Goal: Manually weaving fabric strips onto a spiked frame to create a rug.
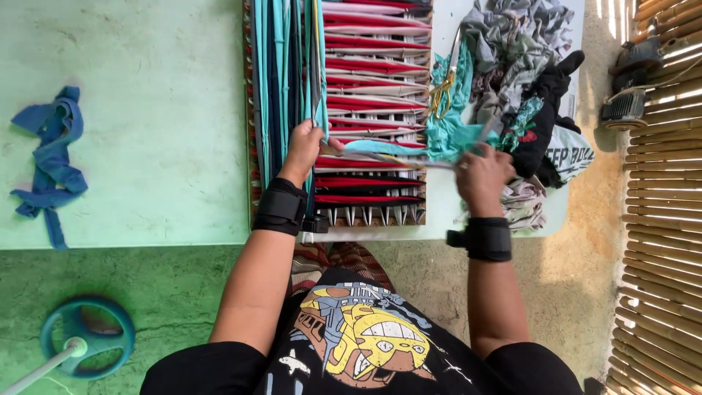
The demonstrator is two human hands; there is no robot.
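Red strips (369,82) are stretched across a wooden loom (376,216), and teal strips (281,66) run over them along its length. The left hand (306,148) is closed around a bundle of the teal strips, which is held lifted from the red ones. Just right of this grip, a teal strip (384,148) is passed sideways under the lifted bundle. Its far end is pinched in the right hand (482,174), whose fingers are closed on it, but the exact pinch is blurred and cannot be told fully. Beyond the right hand a pile of cloth (523,66) is seen, and scissors (442,91) with yellow handles lie above it on teal fabric. Well left of the left grip, a blue scrap (51,164) lies on the green table (146,110).

Some risks are judged from here. If the left grip is loosened, the lifted strips can drop and the opening can be closed on the crossing strip, so a wrong strip can be caught. If the right hand is pulled too hard, the strip can be stretched or slipped from the fingers, and the side pegs can be strained.
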